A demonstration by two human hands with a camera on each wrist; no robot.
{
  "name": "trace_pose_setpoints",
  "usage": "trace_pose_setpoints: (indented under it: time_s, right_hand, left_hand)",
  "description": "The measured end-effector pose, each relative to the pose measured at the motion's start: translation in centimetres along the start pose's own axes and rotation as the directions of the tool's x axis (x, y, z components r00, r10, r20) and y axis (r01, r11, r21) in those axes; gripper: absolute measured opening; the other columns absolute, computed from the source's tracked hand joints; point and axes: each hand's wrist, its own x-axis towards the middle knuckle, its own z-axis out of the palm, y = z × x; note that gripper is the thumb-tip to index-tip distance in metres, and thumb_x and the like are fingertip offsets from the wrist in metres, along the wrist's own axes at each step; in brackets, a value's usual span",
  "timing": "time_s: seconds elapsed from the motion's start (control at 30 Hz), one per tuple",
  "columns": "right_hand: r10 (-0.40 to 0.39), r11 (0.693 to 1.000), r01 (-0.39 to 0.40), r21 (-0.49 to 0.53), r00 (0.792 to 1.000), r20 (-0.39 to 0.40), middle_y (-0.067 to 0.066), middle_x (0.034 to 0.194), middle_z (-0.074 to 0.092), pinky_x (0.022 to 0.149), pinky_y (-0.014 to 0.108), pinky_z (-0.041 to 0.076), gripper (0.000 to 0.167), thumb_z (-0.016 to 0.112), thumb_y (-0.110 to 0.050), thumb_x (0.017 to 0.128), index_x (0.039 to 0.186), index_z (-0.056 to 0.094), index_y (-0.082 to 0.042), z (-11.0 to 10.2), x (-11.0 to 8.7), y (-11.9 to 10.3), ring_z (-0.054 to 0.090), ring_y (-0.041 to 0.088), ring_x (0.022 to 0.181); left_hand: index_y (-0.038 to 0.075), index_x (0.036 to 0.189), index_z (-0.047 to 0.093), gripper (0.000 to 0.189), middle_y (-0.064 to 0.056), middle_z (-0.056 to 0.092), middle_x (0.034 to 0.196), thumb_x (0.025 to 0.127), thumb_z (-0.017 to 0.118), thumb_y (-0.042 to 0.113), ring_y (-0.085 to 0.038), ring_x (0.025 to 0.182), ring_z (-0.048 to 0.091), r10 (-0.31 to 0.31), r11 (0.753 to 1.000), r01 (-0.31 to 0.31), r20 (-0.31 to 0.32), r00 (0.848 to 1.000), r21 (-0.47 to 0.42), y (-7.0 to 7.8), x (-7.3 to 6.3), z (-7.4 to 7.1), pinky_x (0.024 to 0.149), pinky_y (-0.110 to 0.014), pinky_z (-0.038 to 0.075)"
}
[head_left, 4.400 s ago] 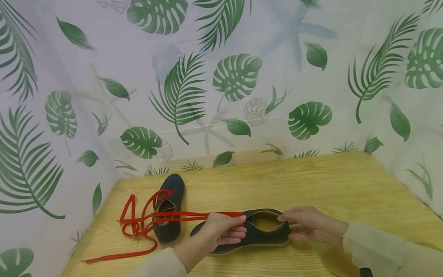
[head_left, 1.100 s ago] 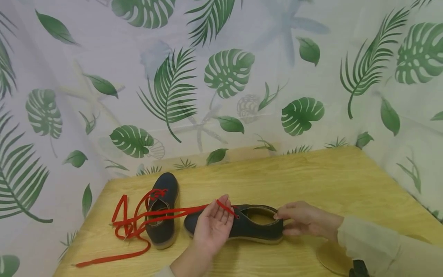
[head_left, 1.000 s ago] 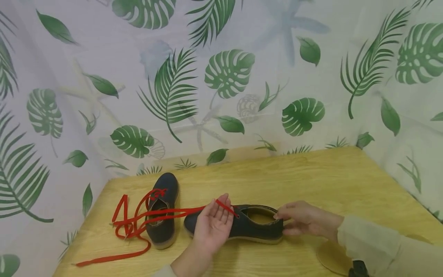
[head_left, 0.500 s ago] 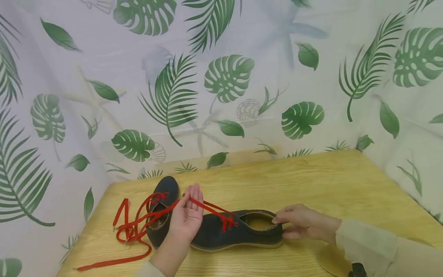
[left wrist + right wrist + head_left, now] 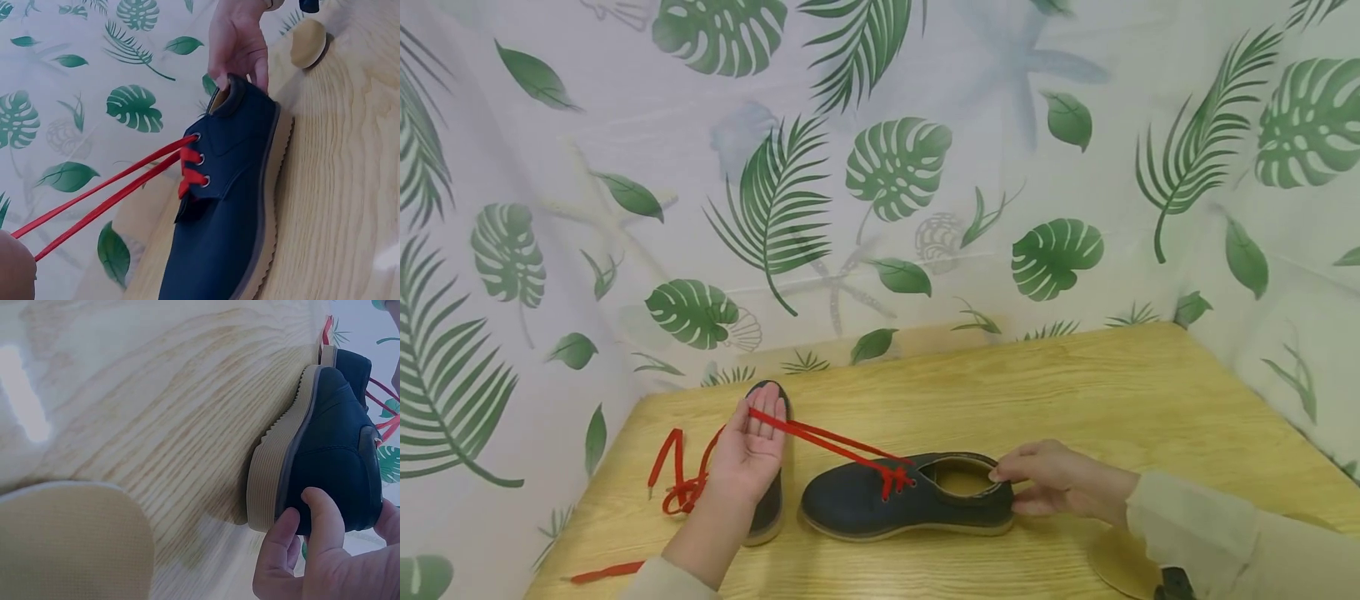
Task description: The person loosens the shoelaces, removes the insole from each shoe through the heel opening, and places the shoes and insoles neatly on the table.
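Note:
A dark navy shoe [image 5: 850, 504] lies on the table, toe to the left, with red shoelaces [image 5: 842, 442] through its eyelets. My left hand [image 5: 748, 454], palm up, holds both lace lengths between thumb and fingers; they run taut from the eyelets. Only a rounded edge of that hand [image 5: 15, 269] shows in the left wrist view. At the heel, my right hand [image 5: 1063, 483] pinches the shoe's collar, thumb and fingers on either side of the heel in the right wrist view. Behind my left hand, a second navy shoe [image 5: 767, 508] is mostly hidden.
Loose red lace [image 5: 681, 492] lies tangled left of the second shoe, with one lace end [image 5: 606, 572] near the table's left edge. A tan insole [image 5: 1120, 562] and a small black object [image 5: 1176, 583] lie under my right forearm. A leaf-print cloth [image 5: 880, 167] hangs behind the wooden table [image 5: 1075, 392].
My left hand has moved left and slightly up from the shoe's eyelets, drawing the laces out taut and coming over the second shoe. My right hand stays on the heel.

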Motion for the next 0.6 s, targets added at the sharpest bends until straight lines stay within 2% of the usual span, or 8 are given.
trace_pose_setpoints:
  time_s: [0.1,0.3,0.43,0.6]
  right_hand:
    - [0.001,1.000,-0.001,0.000,1.000,-0.005,0.024,0.119,0.051,0.069,0.029,0.057,0.015,0.064,-0.010,0.088,0.099,0.064,0.000,0.0,0.1,0.0,0.064,0.021,0.085]
    - [0.004,1.000,-0.004,0.005,1.000,-0.019,0.024,0.118,0.051,0.065,0.025,0.057,0.016,0.065,-0.011,0.087,0.099,0.064,0.000,0.0,0.1,0.1,0.063,0.018,0.080]
    - [-0.002,1.000,0.002,0.006,1.000,-0.018,0.026,0.121,0.049,0.064,0.024,0.056,0.018,0.066,-0.011,0.086,0.099,0.064,0.001,0.1,0.1,0.1,0.062,0.019,0.080]
    - [0.001,1.000,-0.001,-0.002,1.000,-0.013,0.028,0.122,0.048,0.064,0.024,0.056,0.021,0.065,-0.011,0.087,0.102,0.063,0.003,0.1,0.0,0.1,0.062,0.017,0.078]
  left_hand:
    - [0.008,0.118,0.059,0.024,-0.012,0.073,0.097,0.097,0.053,0.020,-0.009,0.117,0.058,0.016,1.000,-0.017,-0.035,0.999,-0.016,1.0,0.1,0.2,0.096,-0.027,0.047]
    - [0.010,0.119,0.061,0.025,-0.008,0.072,0.102,0.097,0.054,0.019,-0.003,0.125,0.049,0.034,0.997,-0.040,-0.085,0.996,-0.061,3.2,0.6,0.7,0.098,-0.025,0.046]
    - [0.010,0.116,0.063,0.023,-0.004,0.071,0.108,0.095,0.057,0.017,-0.002,0.123,0.050,0.061,0.991,-0.074,-0.123,0.991,-0.109,5.6,1.0,0.6,0.100,-0.023,0.043]
    - [0.013,0.116,0.064,0.022,0.001,0.069,0.113,0.095,0.058,0.017,-0.001,0.121,0.051,0.112,0.974,-0.142,-0.169,0.979,-0.176,9.0,1.2,-0.4,0.100,-0.021,0.042]
